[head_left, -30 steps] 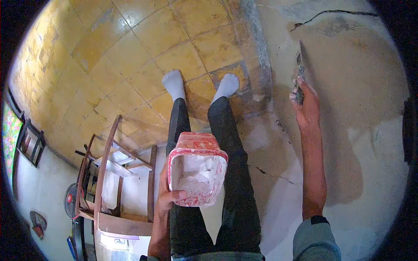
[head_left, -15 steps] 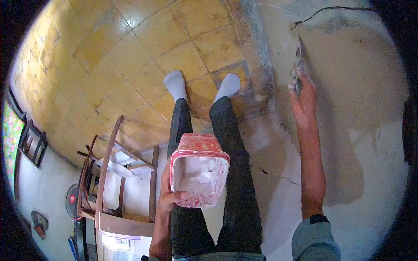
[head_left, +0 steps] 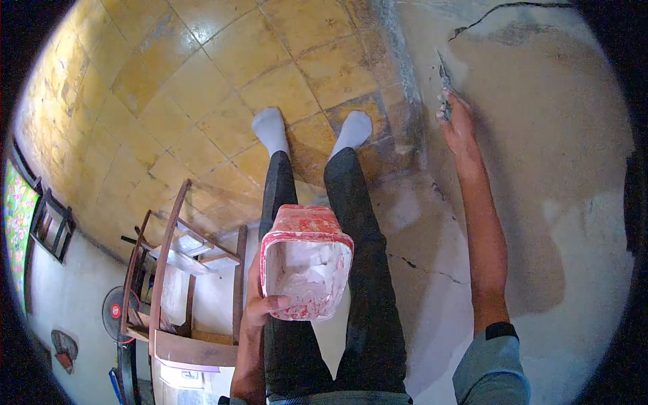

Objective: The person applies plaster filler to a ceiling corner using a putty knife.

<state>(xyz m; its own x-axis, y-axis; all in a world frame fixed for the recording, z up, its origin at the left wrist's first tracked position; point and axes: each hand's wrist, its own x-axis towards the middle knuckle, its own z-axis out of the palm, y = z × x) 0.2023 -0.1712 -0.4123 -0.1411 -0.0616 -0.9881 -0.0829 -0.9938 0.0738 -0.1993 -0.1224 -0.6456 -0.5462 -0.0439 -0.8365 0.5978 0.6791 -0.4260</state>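
My left hand [head_left: 265,305] is closed on the rim of a red tub [head_left: 307,219], its thumb over the near edge. White putty [head_left: 310,273] coats the tub's inside and lies in it as a thick paste. Out to the right, my right hand [head_left: 457,118] grips a putty knife [head_left: 443,73], whose thin blade is seen nearly edge-on. The blade is close to the wall [head_left: 540,162]; whether it touches cannot be made out. A dark crack [head_left: 499,8] runs across the wall beyond the blade tip.
Yellow floor tiles [head_left: 223,61] lie under my socked feet [head_left: 271,129]. A wooden chair [head_left: 162,270] stands at the left, with a fan [head_left: 116,312] behind it. Another crack [head_left: 425,270] crosses the pale wall surface right of my legs.
My right hand has moved left with the putty knife, and the blade has swung away from the crack's end. The tub stays in my left hand, nearly unmoved.
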